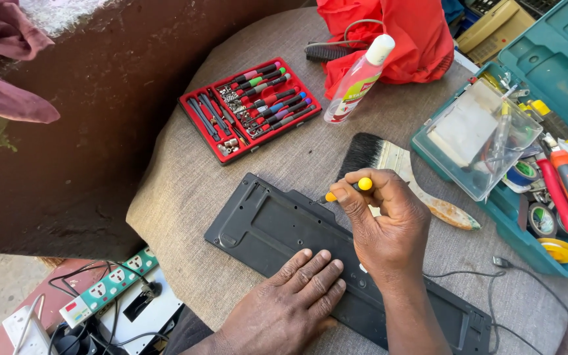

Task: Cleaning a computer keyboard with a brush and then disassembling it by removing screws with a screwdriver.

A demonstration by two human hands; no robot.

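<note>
Unscrewing step, by the look: right hand (389,227) pinching small yellow-handled screwdriver (346,189) tip-down on flat black plastic keyboard back (264,227) lying on cloth-covered bench (185,177); left hand (290,299) pressing flat, open. Next calls for steady turning.

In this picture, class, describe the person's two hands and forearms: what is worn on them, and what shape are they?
Both are bare. The left hand has no glove, ring or watch, and no sleeve shows on its wrist. The right hand is likewise ungloved, with no ring in sight; its forearm is uncovered down to the picture's edge, without a strap or band. The fingernails are short. No markings show.
</note>
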